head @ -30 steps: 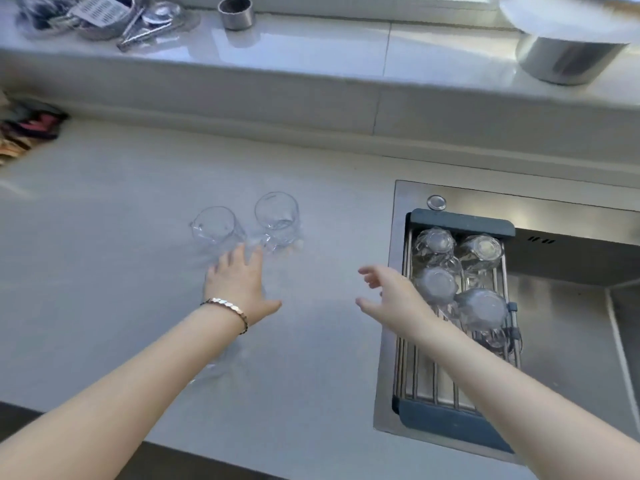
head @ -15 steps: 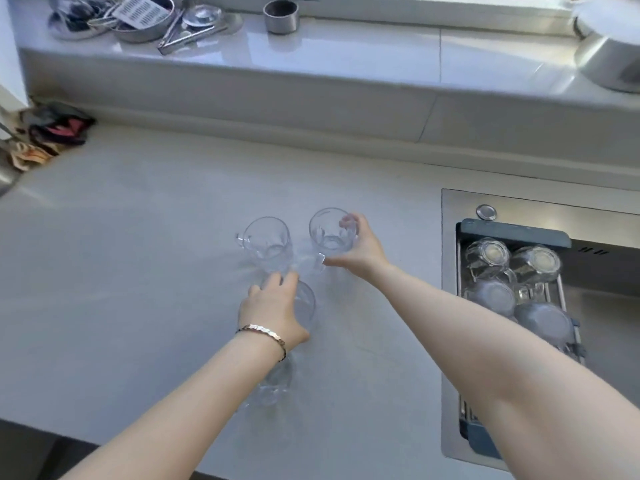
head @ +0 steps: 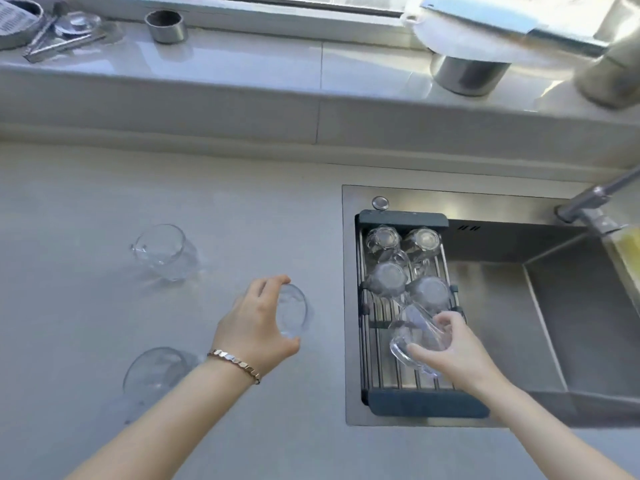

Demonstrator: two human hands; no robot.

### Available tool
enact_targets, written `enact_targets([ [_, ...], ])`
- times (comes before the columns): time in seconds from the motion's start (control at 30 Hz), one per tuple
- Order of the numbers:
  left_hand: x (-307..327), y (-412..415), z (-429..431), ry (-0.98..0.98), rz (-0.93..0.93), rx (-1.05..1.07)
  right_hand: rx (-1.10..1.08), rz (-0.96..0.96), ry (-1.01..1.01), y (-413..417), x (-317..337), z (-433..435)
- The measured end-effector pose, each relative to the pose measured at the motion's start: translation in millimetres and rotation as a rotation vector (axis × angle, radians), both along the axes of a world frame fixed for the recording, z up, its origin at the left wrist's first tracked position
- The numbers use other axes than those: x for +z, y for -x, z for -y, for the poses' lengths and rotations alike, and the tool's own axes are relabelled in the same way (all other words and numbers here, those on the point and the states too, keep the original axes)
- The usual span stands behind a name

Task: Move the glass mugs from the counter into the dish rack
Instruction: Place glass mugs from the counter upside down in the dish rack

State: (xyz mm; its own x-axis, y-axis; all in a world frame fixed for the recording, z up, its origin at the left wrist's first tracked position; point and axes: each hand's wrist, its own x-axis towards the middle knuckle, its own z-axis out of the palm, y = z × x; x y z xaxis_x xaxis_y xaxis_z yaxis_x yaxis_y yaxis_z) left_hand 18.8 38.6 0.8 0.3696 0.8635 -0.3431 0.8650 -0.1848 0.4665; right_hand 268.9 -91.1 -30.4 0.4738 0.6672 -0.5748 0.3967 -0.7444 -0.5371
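My right hand [head: 453, 351] grips a clear glass mug [head: 417, 332], tilted, over the near half of the dish rack [head: 426, 405] that sits across the sink's left side. Several upturned glass mugs [head: 384, 278] stand in the rack's far half. My left hand [head: 256, 327], with a bracelet at the wrist, holds another glass mug [head: 294, 313] on its side above the counter, just left of the sink. Two more mugs remain on the counter: one [head: 162, 251] upright at the far left, one [head: 154, 370] near my left forearm.
A steel sink [head: 571, 306] lies right of the rack, with a tap [head: 588, 202] at its back right. On the raised sill behind stand a small metal cup [head: 166, 26], utensils [head: 59, 39] and a steel pot [head: 467, 72].
Both hands took a mug off the counter and moved right. The right hand's mug is now over the rack; the left hand's mug is lifted and turned sideways.
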Motion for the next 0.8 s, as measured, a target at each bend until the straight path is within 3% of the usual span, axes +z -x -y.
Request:
enact_targets([
  [0.23, -6, -32, 37, 0.027, -0.025, -0.053, 0.083, 0.207, 0.278, -12, -50, -18],
  [0.4, -5, -37, 52, 0.017, -0.051, -0.059, -0.056, 0.237, 0.206, 2, -64, -46],
  [0.53, -2, -42, 58, -0.002, -0.029, -0.045, -0.114, 0.040, -0.023, -4, -59, -33],
  [0.63, 0, -52, 63, 0.021, 0.014, -0.019, -0.006, -0.143, -0.106, -16, -52, -8],
  [0.73, -1, -66, 63, 0.113, 0.198, 0.080, -0.048, -0.192, -0.224, -24, -41, 16],
  [0.8, 0, -79, 64, 0.216, 0.372, 0.127, -0.186, -0.400, -0.255, -23, -30, 28],
])
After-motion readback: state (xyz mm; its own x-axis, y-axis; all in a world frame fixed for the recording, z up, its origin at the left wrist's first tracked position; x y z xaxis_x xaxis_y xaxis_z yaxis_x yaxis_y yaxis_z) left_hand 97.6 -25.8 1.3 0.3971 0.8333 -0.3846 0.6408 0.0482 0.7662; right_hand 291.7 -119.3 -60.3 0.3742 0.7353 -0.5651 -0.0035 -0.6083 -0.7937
